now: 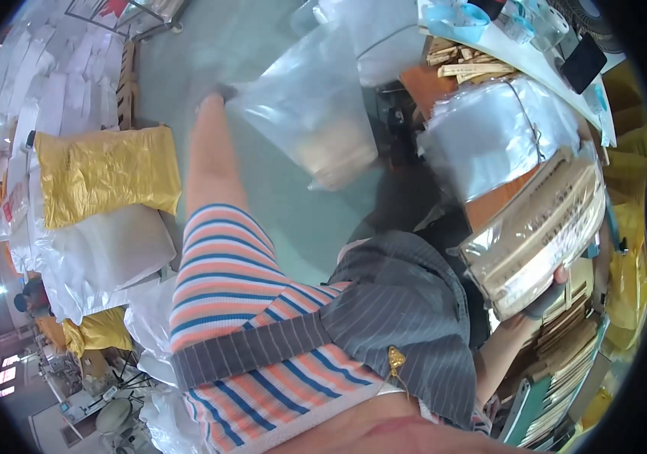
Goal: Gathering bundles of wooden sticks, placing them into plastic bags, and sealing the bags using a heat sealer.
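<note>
With my left arm stretched forward, my left hand (216, 97), smeared by motion, is closed on the edge of a large clear plastic bag (304, 79). The bag hangs open over the floor, and something beige, blurred by the plastic, lies in its lower end. On the right, my right hand (549, 293), in a grey fingerless glove, grips the lower side of a bundle of flat brown pieces in clear plastic (539, 227). The bundle is tilted beside a stack of clear plastic bags (482, 136); most of my right fingers are hidden.
Brown strips (475, 66) and a light blue basket (456, 21) are at the far right. Flat cardboard pieces (566, 363) stand below my right hand. To the left, a yellow sack (108, 174) rests on white sacks (111, 250). A person (32, 295) is farther off.
</note>
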Action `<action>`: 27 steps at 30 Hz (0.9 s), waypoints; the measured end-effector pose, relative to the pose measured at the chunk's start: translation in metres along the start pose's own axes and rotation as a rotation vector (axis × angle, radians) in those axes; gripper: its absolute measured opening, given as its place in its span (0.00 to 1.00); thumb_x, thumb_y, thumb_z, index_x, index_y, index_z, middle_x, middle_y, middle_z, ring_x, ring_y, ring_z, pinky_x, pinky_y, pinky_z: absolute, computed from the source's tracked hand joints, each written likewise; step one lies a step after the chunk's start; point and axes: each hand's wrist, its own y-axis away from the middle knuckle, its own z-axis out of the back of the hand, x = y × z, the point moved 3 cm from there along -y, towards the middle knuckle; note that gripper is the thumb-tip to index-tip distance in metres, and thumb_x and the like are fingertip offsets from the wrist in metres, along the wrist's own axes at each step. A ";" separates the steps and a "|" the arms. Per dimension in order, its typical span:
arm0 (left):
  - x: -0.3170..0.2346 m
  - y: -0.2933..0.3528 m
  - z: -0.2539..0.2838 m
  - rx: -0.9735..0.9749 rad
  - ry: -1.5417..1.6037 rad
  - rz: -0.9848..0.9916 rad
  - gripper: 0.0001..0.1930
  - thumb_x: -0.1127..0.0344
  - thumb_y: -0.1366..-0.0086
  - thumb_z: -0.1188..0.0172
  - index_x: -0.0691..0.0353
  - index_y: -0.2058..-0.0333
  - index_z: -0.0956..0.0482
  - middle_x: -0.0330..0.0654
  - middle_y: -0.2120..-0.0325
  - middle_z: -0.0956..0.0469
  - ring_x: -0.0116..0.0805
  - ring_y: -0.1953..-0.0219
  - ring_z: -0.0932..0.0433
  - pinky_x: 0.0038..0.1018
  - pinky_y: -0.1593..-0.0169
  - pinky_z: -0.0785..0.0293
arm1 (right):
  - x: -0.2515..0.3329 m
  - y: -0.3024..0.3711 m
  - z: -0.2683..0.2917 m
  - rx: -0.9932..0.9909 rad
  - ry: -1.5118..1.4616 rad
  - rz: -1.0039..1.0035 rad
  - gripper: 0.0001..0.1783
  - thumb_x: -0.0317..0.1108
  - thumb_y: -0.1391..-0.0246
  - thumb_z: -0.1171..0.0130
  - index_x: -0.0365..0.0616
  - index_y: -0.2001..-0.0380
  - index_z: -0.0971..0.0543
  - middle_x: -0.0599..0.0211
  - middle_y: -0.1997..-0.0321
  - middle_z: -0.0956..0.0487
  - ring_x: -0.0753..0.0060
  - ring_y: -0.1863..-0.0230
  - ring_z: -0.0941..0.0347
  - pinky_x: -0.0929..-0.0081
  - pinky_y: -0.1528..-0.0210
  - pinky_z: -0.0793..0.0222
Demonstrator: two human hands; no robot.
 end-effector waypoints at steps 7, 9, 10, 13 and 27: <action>-0.123 0.154 0.057 -0.543 0.778 -0.097 0.26 0.50 0.36 0.53 0.70 0.78 0.24 0.60 0.79 0.27 0.61 0.73 0.27 0.46 0.68 0.33 | -0.008 -0.032 -0.108 0.094 0.235 0.017 0.44 0.52 0.56 0.46 0.39 0.40 0.43 0.51 0.48 0.31 0.55 0.51 0.30 0.64 0.49 0.30; -0.133 0.215 0.078 -0.546 1.028 -0.185 0.26 0.52 0.34 0.53 0.72 0.82 0.27 0.61 0.86 0.33 0.48 0.84 0.30 0.42 0.76 0.40 | -0.033 -0.039 -0.174 0.225 0.212 -0.080 0.40 0.54 0.55 0.47 0.39 0.43 0.37 0.53 0.50 0.28 0.58 0.53 0.28 0.65 0.51 0.29; -0.141 0.245 0.087 -0.445 1.101 -0.150 0.25 0.55 0.34 0.52 0.69 0.84 0.28 0.49 0.88 0.33 0.36 0.83 0.32 0.37 0.77 0.40 | -0.050 -0.056 -0.185 0.297 0.208 -0.160 0.37 0.53 0.56 0.47 0.37 0.47 0.34 0.54 0.54 0.25 0.59 0.55 0.27 0.64 0.51 0.28; -0.152 0.292 0.060 -0.407 1.538 -0.282 0.21 0.58 0.34 0.50 0.64 0.85 0.31 0.32 0.88 0.35 0.22 0.86 0.39 0.26 0.80 0.41 | -0.134 -0.083 -0.223 0.827 0.636 0.380 0.20 0.36 0.53 0.43 0.37 0.57 0.28 0.60 0.62 0.22 0.64 0.62 0.24 0.68 0.59 0.28; -0.150 0.355 0.033 -1.092 1.270 -0.182 0.16 0.59 0.38 0.45 0.63 0.80 0.29 0.32 0.79 0.29 0.23 0.77 0.33 0.22 0.76 0.35 | -0.243 -0.035 -0.171 0.941 1.307 0.732 0.34 0.40 0.60 0.37 0.42 0.49 0.34 0.53 0.47 0.31 0.56 0.46 0.32 0.68 0.45 0.37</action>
